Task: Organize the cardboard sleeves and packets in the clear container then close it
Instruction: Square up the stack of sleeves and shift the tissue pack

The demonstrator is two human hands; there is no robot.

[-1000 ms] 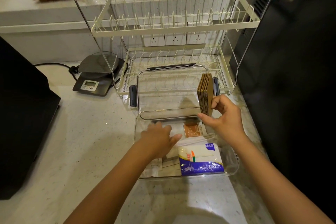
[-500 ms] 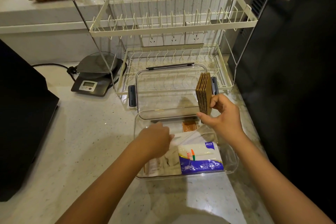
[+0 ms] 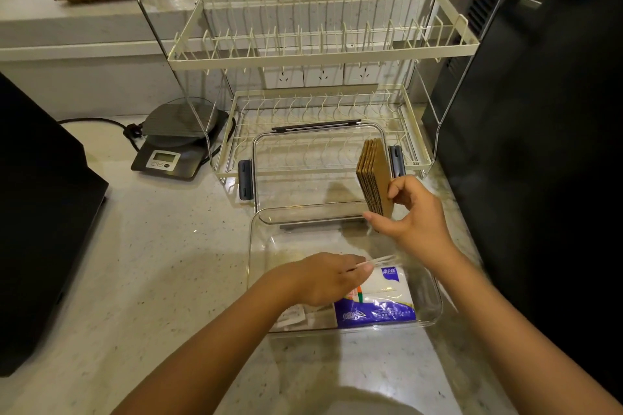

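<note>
A clear container (image 3: 259,242) stands open on the speckled counter, its far half bare. My right hand (image 3: 409,217) holds a stack of brown cardboard sleeves (image 3: 374,175) upright above the container's far right corner. My left hand (image 3: 323,278) is inside the container near its front, fingers pinched on thin clear packets (image 3: 381,260) above a white and blue tissue pack (image 3: 377,303). More pale packets (image 3: 291,315) lie under that hand. The clear lid (image 3: 303,175) with dark latches leans just behind the container.
A cream two-tier dish rack (image 3: 320,54) stands behind the lid. A digital kitchen scale (image 3: 175,145) with a cord sits to the left. Dark appliances close in on the left (image 3: 40,212) and right (image 3: 539,145).
My left hand has drawn the packets from the container's far end toward its front, uncovering the far half. My right hand has kept the sleeves nearly still.
</note>
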